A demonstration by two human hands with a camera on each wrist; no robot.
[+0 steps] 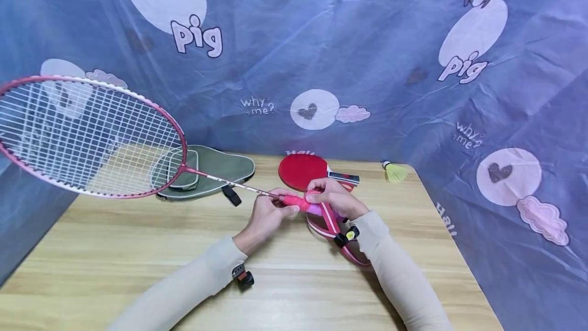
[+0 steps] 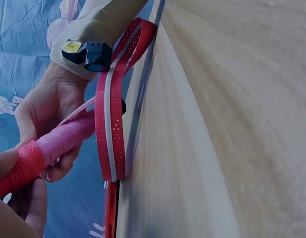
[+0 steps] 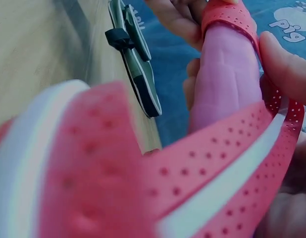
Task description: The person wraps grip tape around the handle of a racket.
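A badminton racket point(image 1: 69, 137) is held above the table, its strung head out to the left and its handle between both hands. My left hand point(image 1: 266, 216) grips the upper end of the handle, where the shaft meets it. Perforated red grip tape point(image 2: 109, 129) with a white stripe is wound round that upper part; the lower handle point(image 3: 227, 74) shows smooth pink. My right hand point(image 1: 337, 199) pinches the tape against the handle. The loose tape loops down below the right hand, near the wrist camera, towards the tabletop.
Behind the hands, a green racket-shaped case point(image 1: 229, 165) with a black strap lies on the wooden table point(image 1: 184, 259). A red table tennis bat point(image 1: 300, 171) lies to its right, and a yellow shuttlecock point(image 1: 395, 172) sits near the back right corner. Blue printed cloth point(image 1: 275, 65) hangs behind.
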